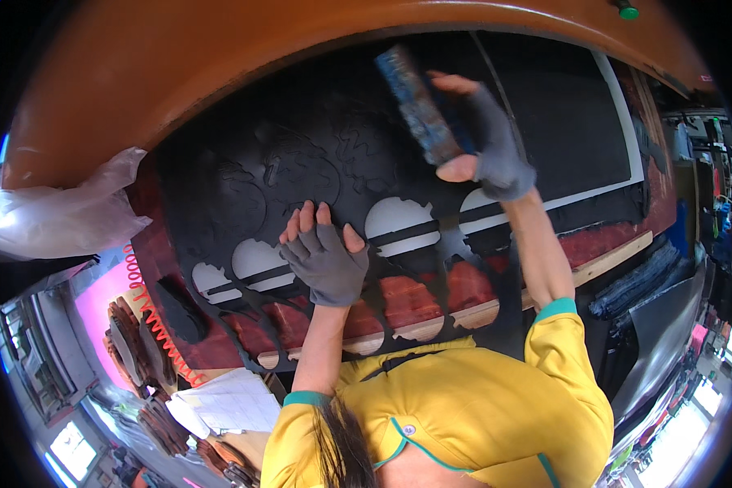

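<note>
My right hand point(500, 150), in a grey fingerless glove, grips a long, worn blue and rust-brown piece point(419, 106), perhaps a cutting die seen side-on. It is tilted above a black sheet point(317, 122), and its far side is hidden. My left hand point(329, 256), gloved the same way, lies with fingers stretched out on the near part of the sheet. Curved outlines mark the sheet's left half. Along its near edge, rounded cut-outs leave narrow black strips, with a white board point(403, 220) showing through.
A large orange machine part point(220, 49) spans the far side, close beyond the sheet. A dark red table point(415, 297) lies under the board. Clear plastic point(65, 203) and a red coiled hose point(159, 325) are at left. Stacked brown sole-shaped pieces point(130, 342) stand lower left, dark rolled material point(638, 281) at right.
</note>
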The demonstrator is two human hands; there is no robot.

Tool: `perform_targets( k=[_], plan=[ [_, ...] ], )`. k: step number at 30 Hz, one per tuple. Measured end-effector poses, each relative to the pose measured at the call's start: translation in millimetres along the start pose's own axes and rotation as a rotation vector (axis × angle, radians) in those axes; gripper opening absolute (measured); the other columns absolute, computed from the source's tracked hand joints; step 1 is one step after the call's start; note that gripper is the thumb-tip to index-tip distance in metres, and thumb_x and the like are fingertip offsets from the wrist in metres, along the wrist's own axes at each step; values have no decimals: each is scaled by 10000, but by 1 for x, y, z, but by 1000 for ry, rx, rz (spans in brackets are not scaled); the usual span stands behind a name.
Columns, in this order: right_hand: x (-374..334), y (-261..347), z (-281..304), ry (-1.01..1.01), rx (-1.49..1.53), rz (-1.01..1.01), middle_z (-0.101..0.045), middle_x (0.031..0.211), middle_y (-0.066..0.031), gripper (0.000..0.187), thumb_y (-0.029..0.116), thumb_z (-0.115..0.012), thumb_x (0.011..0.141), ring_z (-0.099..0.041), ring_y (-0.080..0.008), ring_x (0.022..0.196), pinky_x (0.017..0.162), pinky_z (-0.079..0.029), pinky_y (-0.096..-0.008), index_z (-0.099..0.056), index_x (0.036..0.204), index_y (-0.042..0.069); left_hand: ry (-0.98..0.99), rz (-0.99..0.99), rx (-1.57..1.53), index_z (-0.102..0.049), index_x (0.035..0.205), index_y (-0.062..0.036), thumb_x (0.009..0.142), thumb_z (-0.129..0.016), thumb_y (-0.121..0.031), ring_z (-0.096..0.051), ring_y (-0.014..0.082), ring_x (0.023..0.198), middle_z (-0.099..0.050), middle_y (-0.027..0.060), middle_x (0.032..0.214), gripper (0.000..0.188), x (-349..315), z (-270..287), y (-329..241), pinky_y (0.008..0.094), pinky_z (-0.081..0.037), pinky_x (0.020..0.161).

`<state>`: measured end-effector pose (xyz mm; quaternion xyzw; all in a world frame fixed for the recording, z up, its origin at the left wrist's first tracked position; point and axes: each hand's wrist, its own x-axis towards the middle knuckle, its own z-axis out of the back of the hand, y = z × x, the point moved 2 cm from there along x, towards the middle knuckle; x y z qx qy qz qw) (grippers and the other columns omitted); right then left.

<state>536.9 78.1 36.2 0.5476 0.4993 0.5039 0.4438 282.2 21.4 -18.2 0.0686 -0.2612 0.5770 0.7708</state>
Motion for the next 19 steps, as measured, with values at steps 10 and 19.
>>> perform_targets(
  k=[10, 19],
  plan=[
    [-38, 0, 30, -20, -1128, 267, -395, 1487, -219, 1057, 213, -876, 528, -419, -400, 1353, 1081, -401, -459, -396, 1468, 152, 5, -18, 16, -598, 1189, -31, 865, -560, -257, -488, 357, 1211, -560, 166, 1288, 397, 0, -2, 1, 522, -328, 1022],
    [-67, -28, 41, -218, -854, 196, -387, 1509, -209, 919, 184, -877, 684, -451, -398, 1345, 1068, -424, -436, -386, 1457, 110, -19, -24, -4, -609, 1172, -42, 864, -561, -260, -486, 355, 1209, -557, 160, 1294, 380, 19, -12, 1, 514, -327, 1021]
  ],
)
